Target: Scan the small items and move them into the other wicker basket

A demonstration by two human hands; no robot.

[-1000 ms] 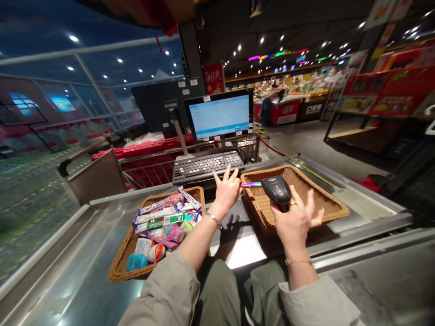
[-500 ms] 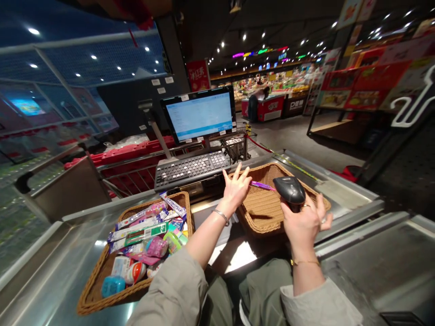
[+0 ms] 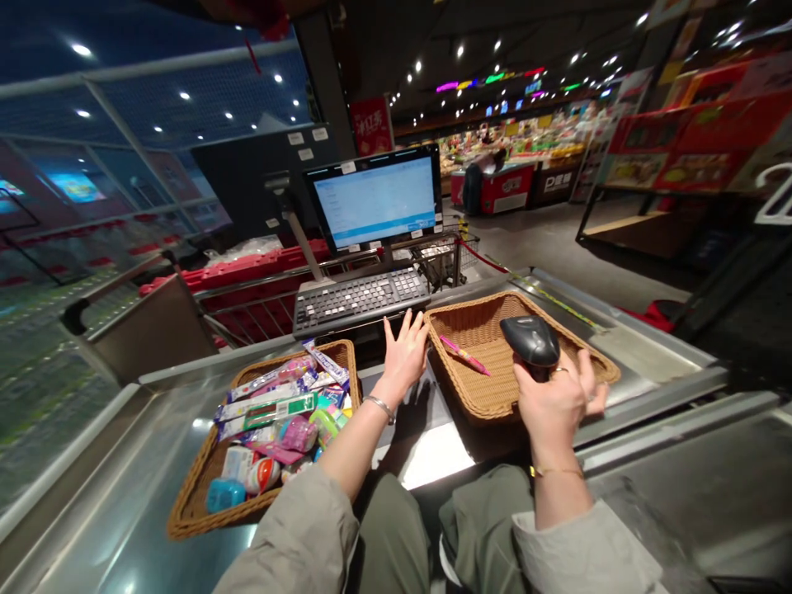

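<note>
My left hand [image 3: 405, 353] is open with its fingers spread, between the two wicker baskets and just in front of the keyboard. My right hand [image 3: 553, 398] grips a black barcode scanner [image 3: 530, 340] over the right wicker basket [image 3: 473, 404]. A pink, pen-like item [image 3: 465, 355] lies inside that basket, towards its left side. In the left wicker basket [image 3: 191, 495] is a heap of small packaged goods: purple-and-white sticks [image 3: 327, 363], a green pack [image 3: 281, 410], a blue container [image 3: 225, 494] and a red-and-white round item [image 3: 263, 475].
Behind the baskets stand a keyboard [image 3: 362, 297] and a monitor [image 3: 376, 198] with a lit screen. A metal counter [image 3: 117, 503] runs underneath. Past it are red crates [image 3: 247, 271] in a cart, and a person [image 3: 479, 180] bends far off near a red freezer [image 3: 511, 191].
My left hand has let go of the pink pen-like item, which now lies in the right basket, and has drawn back to the left. The right hand keeps the scanner. The view has shifted slightly.
</note>
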